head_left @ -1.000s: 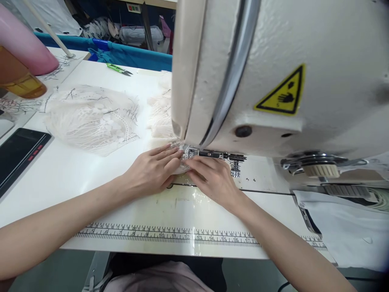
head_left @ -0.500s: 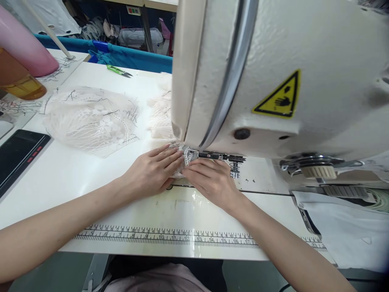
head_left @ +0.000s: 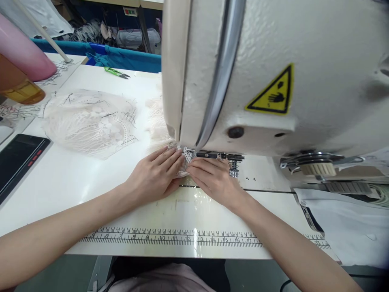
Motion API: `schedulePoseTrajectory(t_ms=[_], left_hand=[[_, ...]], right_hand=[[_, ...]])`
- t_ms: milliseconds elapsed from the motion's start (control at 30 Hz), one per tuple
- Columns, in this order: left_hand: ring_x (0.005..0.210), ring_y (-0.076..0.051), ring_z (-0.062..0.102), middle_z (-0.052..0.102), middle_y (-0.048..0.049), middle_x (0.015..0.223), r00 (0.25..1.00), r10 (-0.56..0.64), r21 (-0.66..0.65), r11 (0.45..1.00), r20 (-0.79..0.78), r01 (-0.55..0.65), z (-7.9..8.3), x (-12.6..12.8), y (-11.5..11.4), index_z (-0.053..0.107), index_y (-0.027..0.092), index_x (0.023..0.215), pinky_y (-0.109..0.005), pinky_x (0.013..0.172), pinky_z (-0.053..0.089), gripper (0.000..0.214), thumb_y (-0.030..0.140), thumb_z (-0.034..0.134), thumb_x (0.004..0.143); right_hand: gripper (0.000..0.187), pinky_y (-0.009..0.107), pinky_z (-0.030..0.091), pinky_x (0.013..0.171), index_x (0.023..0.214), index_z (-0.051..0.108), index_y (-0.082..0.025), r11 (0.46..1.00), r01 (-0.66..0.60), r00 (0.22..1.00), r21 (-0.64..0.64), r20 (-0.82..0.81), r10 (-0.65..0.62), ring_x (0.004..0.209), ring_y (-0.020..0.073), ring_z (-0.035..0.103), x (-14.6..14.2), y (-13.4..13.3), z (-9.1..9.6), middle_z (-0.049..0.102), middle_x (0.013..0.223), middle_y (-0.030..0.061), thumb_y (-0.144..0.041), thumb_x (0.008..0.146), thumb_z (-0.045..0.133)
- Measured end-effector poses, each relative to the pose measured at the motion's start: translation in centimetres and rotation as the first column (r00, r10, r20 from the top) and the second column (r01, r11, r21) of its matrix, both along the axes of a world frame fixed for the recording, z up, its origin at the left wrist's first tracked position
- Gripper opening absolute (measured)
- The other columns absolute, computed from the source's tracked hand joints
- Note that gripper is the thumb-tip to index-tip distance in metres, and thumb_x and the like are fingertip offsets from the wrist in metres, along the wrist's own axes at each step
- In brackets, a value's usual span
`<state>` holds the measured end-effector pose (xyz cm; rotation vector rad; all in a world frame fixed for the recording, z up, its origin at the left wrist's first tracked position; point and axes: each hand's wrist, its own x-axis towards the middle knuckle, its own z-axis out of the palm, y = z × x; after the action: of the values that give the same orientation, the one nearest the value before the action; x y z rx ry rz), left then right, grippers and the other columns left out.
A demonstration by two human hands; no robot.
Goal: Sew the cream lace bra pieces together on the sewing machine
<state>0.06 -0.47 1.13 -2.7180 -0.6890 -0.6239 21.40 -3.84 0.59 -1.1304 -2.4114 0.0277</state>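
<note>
Pale lace fabric (head_left: 187, 155) lies on the bed of a sewing machine (head_left: 212, 24), under the end of the machine head. My left hand (head_left: 156, 172) rests flat on the lace's left part, fingers stretched out and close together. At the lace's right edge, the fingertips of my right hand (head_left: 214, 174) are pressed together on the fabric. That hand sits just below a dark metal attachment (head_left: 208, 155) with a spring. The machine head hides the needle and part of the lace. Sheer fabric (head_left: 154, 121) spreads behind my left fingers.
Another lace piece (head_left: 91, 123) with dark thread ends lies to the left. Green thread snips (head_left: 116, 73) are behind it. A phone (head_left: 22, 162) lies at the left, near a pink cone (head_left: 27, 52). A printed ruler (head_left: 170, 238) runs along the front edge. White cloth (head_left: 340, 227) is at the right.
The view has shifted slightly, moving the machine head left in the picture. Both hands stay on the lace beside the attachment, with the left fingers a little more curved.
</note>
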Motion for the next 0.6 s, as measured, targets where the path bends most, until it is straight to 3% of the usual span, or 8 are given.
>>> schedulePoseTrajectory(t_ms=[167,367,600], left_hand=[[0.112,-0.029,0.066,0.071,-0.0143,0.116,1.0,0.009,-0.026,1.0,0.009,-0.009,-0.2,0.18,-0.06,0.068,0.008,0.114,-0.043,0.097,0.057,0.035,0.03,0.051,0.093],[0.111,-0.03,0.067,0.07,-0.0147,0.117,1.0,0.003,0.005,1.0,-0.015,-0.003,-0.24,0.19,-0.07,0.068,0.007,0.115,-0.044,0.097,0.056,0.035,0.029,0.051,0.094],[0.118,-0.03,0.063,0.069,-0.0138,0.121,0.999,0.019,-0.089,0.996,-0.037,-0.022,-0.27,0.09,-0.23,0.062,0.011,0.126,-0.047,0.103,0.051,0.037,0.027,0.05,0.095]], right_hand=[[0.028,0.038,0.053,0.081,0.104,0.07,-0.031,0.999,0.008,1.0,-0.031,-0.013,-0.008,0.09,0.0186,0.065,0.26,0.18,-0.25,0.072,0.1,0.0006,-0.015,0.093,0.049],[0.022,0.031,0.049,0.077,0.099,0.07,-0.025,0.998,0.057,0.998,-0.006,-0.032,-0.057,0.088,0.0153,0.064,0.72,0.18,-0.55,0.071,0.098,0.0013,-0.015,0.093,0.051],[0.018,0.028,0.04,0.066,0.094,0.069,-0.025,0.981,0.169,0.986,0.095,-0.01,-0.168,0.079,0.0133,0.063,0.61,-0.12,0.11,0.071,0.088,-0.0006,-0.017,0.092,0.053]])
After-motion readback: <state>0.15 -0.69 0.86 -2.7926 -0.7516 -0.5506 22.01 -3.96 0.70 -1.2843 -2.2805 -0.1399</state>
